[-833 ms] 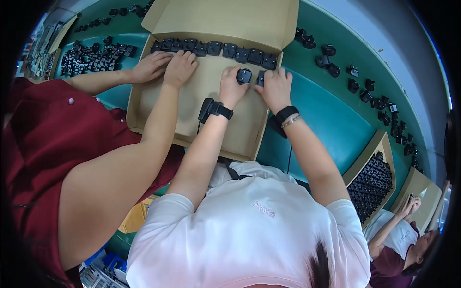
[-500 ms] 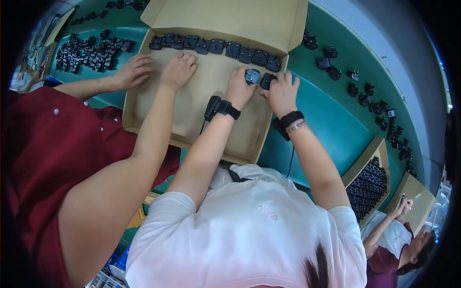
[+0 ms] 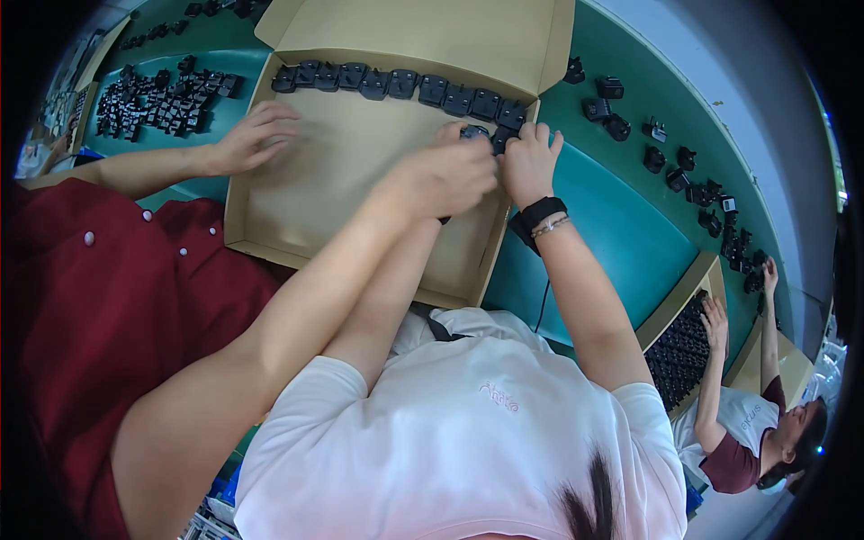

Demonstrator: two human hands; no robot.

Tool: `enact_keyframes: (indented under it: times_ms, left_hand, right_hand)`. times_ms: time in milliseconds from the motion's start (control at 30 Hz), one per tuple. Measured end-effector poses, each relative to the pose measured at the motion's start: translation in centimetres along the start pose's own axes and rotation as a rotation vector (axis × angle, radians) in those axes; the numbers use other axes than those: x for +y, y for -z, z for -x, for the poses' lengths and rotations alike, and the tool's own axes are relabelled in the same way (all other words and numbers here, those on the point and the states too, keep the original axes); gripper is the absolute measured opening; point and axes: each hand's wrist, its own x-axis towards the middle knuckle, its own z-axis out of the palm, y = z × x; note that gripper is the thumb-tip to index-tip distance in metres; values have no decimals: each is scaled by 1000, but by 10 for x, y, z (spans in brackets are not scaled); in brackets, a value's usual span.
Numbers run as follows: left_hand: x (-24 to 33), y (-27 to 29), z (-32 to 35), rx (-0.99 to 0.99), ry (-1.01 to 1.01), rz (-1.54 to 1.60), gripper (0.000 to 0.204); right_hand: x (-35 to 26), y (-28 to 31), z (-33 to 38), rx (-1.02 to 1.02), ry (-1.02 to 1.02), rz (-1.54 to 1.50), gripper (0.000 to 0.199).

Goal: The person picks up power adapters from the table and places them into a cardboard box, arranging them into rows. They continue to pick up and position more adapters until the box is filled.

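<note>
My right hand [image 3: 529, 164], with a black band at its wrist, grips a black plug adapter [image 3: 501, 139] in the far right corner of the cardboard box [image 3: 360, 171]. That adapter sits just below the right end of a row of black plug adapters [image 3: 402, 84] along the box's far wall. My left hand [image 3: 448, 132] is mostly covered by a co-worker's blurred hand [image 3: 441, 175], which crosses over it from the left. Another plug adapter [image 3: 474, 132] shows at its fingers.
The co-worker's other hand [image 3: 256, 139] hovers at the box's left edge. Loose adapters [image 3: 166, 103] are heaped on the green table at left; more [image 3: 677, 180] lie along the right. A filled box [image 3: 679, 351] stands at right, where another person [image 3: 747, 423] reaches out.
The co-worker's nearer hand has swung right, from inside the box across my left hand. My right hand has brought its adapter up against the row. The person at right has spread their arms.
</note>
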Motion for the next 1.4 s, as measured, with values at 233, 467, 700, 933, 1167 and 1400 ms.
enact_keyframes:
  times_ms: [233, 467, 700, 933, 1167, 1400]
  left_hand:
    - [25, -5, 16, 20, -67, 15, 31]
    - [39, -12, 26, -8, 60, 681, 27]
    - [55, -18, 21, -368, -665, -902, 23]
    - [60, -41, 21, -408, -874, -2299, 27]
    - [14, -70, 18, 165, -1514, -3237, 15]
    - [11, -90, 23, 1424, -1248, -4271, 9]
  right_hand:
    - [6, 5, 4, -13, -25, -32, 23]
    - [25, 40, 40, 183, -7, -407, 26]
    - [74, 70, 107, 244, -84, -551, 25]
    - [129, 57, 157, 237, -266, -541, 19]
    - [160, 44, 174, 213, -373, -543, 15]
    - [177, 37, 169, 239, -346, -650, 14]
